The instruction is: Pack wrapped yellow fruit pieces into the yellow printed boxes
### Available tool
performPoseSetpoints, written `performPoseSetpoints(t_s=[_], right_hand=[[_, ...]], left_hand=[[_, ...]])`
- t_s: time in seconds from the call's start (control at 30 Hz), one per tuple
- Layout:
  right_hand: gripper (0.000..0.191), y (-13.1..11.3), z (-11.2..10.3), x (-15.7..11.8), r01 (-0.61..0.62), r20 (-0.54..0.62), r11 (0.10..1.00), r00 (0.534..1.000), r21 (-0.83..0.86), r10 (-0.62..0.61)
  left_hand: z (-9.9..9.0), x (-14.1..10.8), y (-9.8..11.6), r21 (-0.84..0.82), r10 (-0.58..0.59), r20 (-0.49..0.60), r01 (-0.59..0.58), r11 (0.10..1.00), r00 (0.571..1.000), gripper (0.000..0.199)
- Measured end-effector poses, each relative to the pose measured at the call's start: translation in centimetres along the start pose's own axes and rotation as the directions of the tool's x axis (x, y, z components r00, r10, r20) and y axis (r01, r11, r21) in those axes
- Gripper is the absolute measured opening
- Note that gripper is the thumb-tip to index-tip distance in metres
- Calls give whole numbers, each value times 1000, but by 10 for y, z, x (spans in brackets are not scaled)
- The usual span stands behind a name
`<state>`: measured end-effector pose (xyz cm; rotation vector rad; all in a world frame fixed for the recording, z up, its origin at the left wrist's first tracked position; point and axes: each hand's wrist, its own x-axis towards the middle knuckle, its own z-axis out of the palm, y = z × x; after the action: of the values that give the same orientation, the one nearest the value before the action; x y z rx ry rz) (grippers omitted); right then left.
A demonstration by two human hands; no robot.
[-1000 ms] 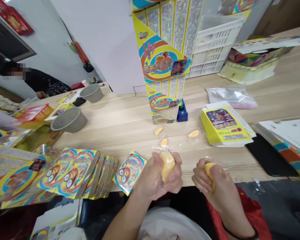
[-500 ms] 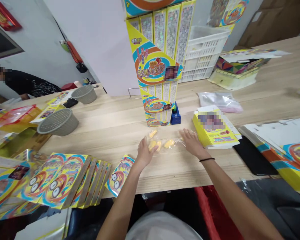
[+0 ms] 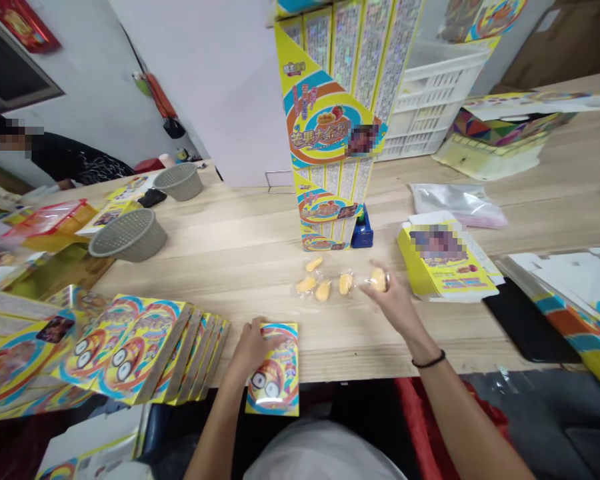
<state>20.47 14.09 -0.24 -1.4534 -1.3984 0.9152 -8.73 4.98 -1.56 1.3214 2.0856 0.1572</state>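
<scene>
My left hand [image 3: 253,350] grips the upper left part of a flat yellow-and-blue candy box [image 3: 275,373], its thumb across the printed face. The box reaches over the table's front edge. In my right hand [image 3: 397,307] a yellow candy in clear wrap [image 3: 379,279] sits between thumb and fingers, just above or on the tabletop. Left of it lie several more wrapped yellow candies [image 3: 323,291], loosely grouped between the hands. A row of matching boxes [image 3: 130,350] leans at the left, beside my left forearm.
Tall stacked display cartons [image 3: 330,140] stand behind the candies, with a blue tape dispenser [image 3: 363,230] alongside. Flattened yellow cartons [image 3: 445,260] and a black phone [image 3: 527,320] lie right. Grey baskets [image 3: 130,237] are at left, where another person [image 3: 75,153] works.
My left hand has left the candies and taken hold of the box, which has shifted right and straightened. My right hand, earlier spread near the wrappers, now holds one candy.
</scene>
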Motion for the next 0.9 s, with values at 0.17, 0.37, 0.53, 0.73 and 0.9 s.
performPoseSetpoints(t_s=[0.17, 0.37, 0.53, 0.73, 0.9], right_hand=[[32, -27, 20, -19, -31, 28, 984, 999, 173, 26], [36, -26, 25, -18, -54, 18, 961, 999, 273, 51], [40, -26, 31, -23, -70, 12, 935, 997, 347, 71], [47, -49, 35, -37, -97, 66, 892, 995, 441, 75], [48, -53, 33, -31, -124, 82, 869, 992, 478, 96]], left_hand=[[18, -13, 6, -294, 164, 14, -152, 943, 986, 38], [34, -28, 4, -511, 201, 72, -137, 849, 977, 31], [46, -41, 12, -649, 231, 131, -93, 755, 964, 33], [48, -36, 14, -657, 193, 39, -120, 744, 980, 34], [34, -34, 20, -688, 131, -11, -103, 718, 991, 38]])
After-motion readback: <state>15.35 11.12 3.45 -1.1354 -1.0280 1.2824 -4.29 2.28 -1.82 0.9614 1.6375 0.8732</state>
